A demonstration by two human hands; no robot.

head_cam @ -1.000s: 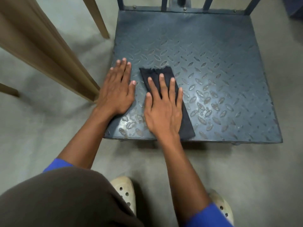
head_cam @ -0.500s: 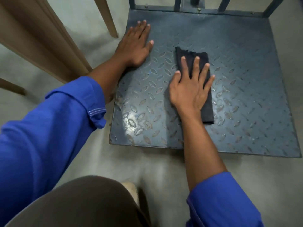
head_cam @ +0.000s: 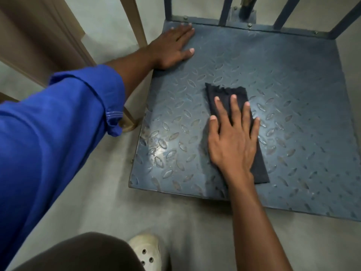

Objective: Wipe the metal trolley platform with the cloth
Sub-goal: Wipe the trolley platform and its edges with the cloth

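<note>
We press our right hand (head_cam: 233, 147) flat, fingers spread, on the dark cloth (head_cam: 234, 114), which lies folded in a long strip near the middle of the metal trolley platform (head_cam: 293, 94); the palm pins the cloth down without clenching it, and the cloth's far, frayed end shows beyond our fingertips. Our left hand (head_cam: 172, 47) rests open and flat on the far left corner of the platform, grasping nothing, fingertips close to the rail posts (head_cam: 168, 6). A blue sleeve (head_cam: 58, 124) covers the left arm. A pale shoe (head_cam: 146, 249) stands on the grey floor (head_cam: 195, 222), near the platform's near edge
</note>
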